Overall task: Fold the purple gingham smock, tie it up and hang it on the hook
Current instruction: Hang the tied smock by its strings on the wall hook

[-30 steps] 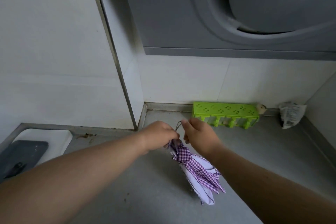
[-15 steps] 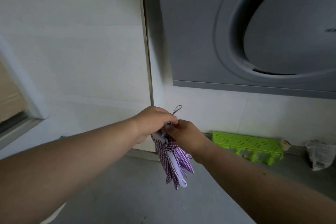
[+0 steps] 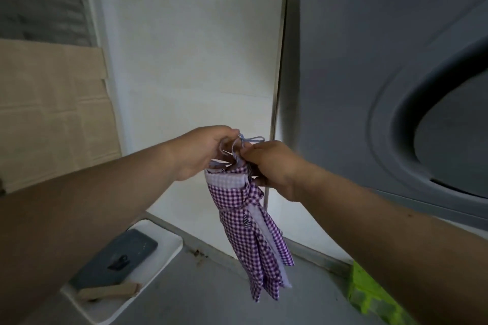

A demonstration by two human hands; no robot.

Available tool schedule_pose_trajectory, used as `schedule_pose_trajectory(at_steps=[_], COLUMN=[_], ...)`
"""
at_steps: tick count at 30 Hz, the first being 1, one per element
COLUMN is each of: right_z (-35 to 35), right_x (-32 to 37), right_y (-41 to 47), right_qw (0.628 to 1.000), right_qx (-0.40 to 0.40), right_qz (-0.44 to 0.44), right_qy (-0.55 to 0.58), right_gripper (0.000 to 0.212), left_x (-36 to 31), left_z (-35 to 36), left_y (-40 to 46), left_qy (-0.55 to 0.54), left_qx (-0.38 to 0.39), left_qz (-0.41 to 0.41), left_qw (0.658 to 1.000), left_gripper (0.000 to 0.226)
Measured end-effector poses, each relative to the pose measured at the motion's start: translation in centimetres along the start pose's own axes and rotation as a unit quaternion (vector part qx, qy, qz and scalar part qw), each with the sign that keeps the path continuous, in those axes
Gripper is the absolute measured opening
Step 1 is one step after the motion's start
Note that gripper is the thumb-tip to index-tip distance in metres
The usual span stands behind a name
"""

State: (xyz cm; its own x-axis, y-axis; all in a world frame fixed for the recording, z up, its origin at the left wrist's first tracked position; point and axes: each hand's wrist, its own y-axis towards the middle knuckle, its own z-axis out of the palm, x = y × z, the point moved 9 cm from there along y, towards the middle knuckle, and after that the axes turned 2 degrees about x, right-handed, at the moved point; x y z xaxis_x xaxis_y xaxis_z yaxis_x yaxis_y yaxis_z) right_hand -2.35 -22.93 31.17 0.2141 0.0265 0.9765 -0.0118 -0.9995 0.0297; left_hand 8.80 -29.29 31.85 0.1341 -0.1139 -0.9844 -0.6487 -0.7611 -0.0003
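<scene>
Hanging in the air above the grey worktop (image 3: 200,295), the folded purple gingham smock (image 3: 248,221) dangles from both hands; the left hand (image 3: 203,152) pinches the thin string loop (image 3: 244,141) at its top; the right hand (image 3: 272,166) grips the bundle's upper end; a white tray (image 3: 161,258) lies below, left.

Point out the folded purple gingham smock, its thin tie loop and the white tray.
Folded purple gingham smock (image 3: 247,229): head view, middle of the hanging checked cloth.
Thin pale-blue tie loop (image 3: 252,139): head view, top of the loop above the hands.
White rectangular tray (image 3: 163,261): head view, bare right rim.
</scene>
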Motion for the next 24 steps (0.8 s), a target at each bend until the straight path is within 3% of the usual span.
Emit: schedule_pose_trajectory(at_steps=[4,7,10,13,15,17,19,24], right_z=[2.9,4.7,7.1,9.4,10.3,11.1,11.8,12.7], right_x=[3.8,6.8,9.6,12.7,15.0,17.5,19.9,25.4], right_y=[2.9,5.5,8.4,11.3,13.2,15.2,17.3,21.1], right_qw=[1.0,1.0,0.999,0.997,0.994,0.991,0.988,0.963], right_qx=[0.015,0.006,0.016,0.03,0.033,0.025,0.019,-0.002], right_qz=[0.013,-0.001,-0.021,-0.05,-0.07,-0.088,-0.104,-0.164], right_qy=[0.016,0.005,-0.02,-0.045,-0.071,-0.096,-0.116,-0.215], right_gripper=[0.024,0.017,0.02,0.019,0.022,0.024,0.025,0.019], left_x=[-3.6,-4.6,-2.5,0.5,1.3,1.0,0.2,-3.0], left_z=[-6.4,-11.1,-15.5,-17.6,-19.1,-21.4,-23.4,-26.8], left_y=[-0.9,-1.7,-2.7,-2.9,-2.7,-2.4,-2.0,-0.9], left_qy=[0.113,0.133,0.101,0.031,-0.037,-0.081,-0.054,-0.034], left_qx=[-0.1,-0.129,-0.142,-0.066,-0.044,-0.063,-0.093,-0.155], left_qz=[0.043,0.053,0.03,0.031,0.071,0.121,0.143,0.185], left_qw=[0.988,0.981,0.984,0.997,0.996,0.987,0.984,0.97], left_gripper=[0.042,0.038,0.076,0.099,0.093,0.071,0.052,0.043])
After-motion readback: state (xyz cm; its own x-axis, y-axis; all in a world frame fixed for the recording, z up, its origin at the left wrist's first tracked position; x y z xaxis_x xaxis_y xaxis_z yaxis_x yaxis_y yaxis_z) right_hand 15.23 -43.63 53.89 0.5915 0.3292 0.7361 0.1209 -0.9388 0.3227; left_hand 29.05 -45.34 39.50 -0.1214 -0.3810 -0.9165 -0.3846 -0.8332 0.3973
